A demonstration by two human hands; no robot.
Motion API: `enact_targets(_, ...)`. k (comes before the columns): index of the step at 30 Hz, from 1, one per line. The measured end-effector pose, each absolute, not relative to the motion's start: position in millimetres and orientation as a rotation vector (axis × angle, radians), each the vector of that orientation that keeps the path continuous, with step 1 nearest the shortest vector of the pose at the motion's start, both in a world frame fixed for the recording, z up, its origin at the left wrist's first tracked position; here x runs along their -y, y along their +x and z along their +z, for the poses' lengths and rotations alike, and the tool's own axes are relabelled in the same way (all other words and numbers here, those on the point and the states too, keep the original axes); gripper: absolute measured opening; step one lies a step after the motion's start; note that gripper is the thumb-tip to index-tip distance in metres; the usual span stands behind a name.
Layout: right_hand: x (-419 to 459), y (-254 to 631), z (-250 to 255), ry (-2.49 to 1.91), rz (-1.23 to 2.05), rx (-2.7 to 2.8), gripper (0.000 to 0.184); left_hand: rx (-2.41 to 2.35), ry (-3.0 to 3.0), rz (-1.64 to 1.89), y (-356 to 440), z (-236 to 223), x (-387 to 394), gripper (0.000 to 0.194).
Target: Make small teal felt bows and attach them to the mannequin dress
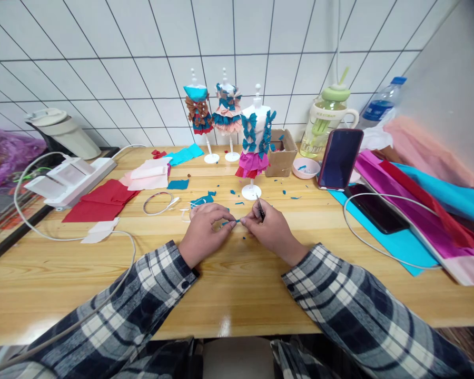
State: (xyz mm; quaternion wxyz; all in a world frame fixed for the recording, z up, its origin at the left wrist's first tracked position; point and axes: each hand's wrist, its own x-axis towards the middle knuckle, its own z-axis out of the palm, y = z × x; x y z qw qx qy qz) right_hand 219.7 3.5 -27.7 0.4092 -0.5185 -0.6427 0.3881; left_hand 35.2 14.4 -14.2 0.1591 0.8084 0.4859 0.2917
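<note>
Sleeves [150,287] of plaid come nearest, then the left hand [208,227] and right hand [274,227], their fingertips [231,223] pinching a teal scrap [238,221] between them over the wooden table [237,295], the right also gripping a dark tool [260,208], with a white mannequin [259,118] beyond and tiled wall [253,31] behind.

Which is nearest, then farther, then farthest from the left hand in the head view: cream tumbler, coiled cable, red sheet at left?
1. Coiled cable, just left of the left hand
2. Red sheet, farther left
3. Cream tumbler, back left
</note>
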Motion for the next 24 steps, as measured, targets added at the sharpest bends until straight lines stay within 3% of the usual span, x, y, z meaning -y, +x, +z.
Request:
enact_targets(5, -1.6, 220.7, -30.1, -1.323, 0.952, 1.828, 0.035, -1.365, 1.935, 1.055, 29.7, -19.0, -20.4, 0.016)
enact_targets(10, 3.2, 214.6, -34.6, -1.326, 0.938, 1.983, 0.031, -1.311, 1.674, 1.023, 28.3, -24.7, -23.3, 0.021)
enact_targets(24, 4.5, 212.8, -33.6, -1.297, 1.003, 1.979, 0.037, -1.281, 1.738, 0.944, 34.0, -24.4, -17.7, 0.021)
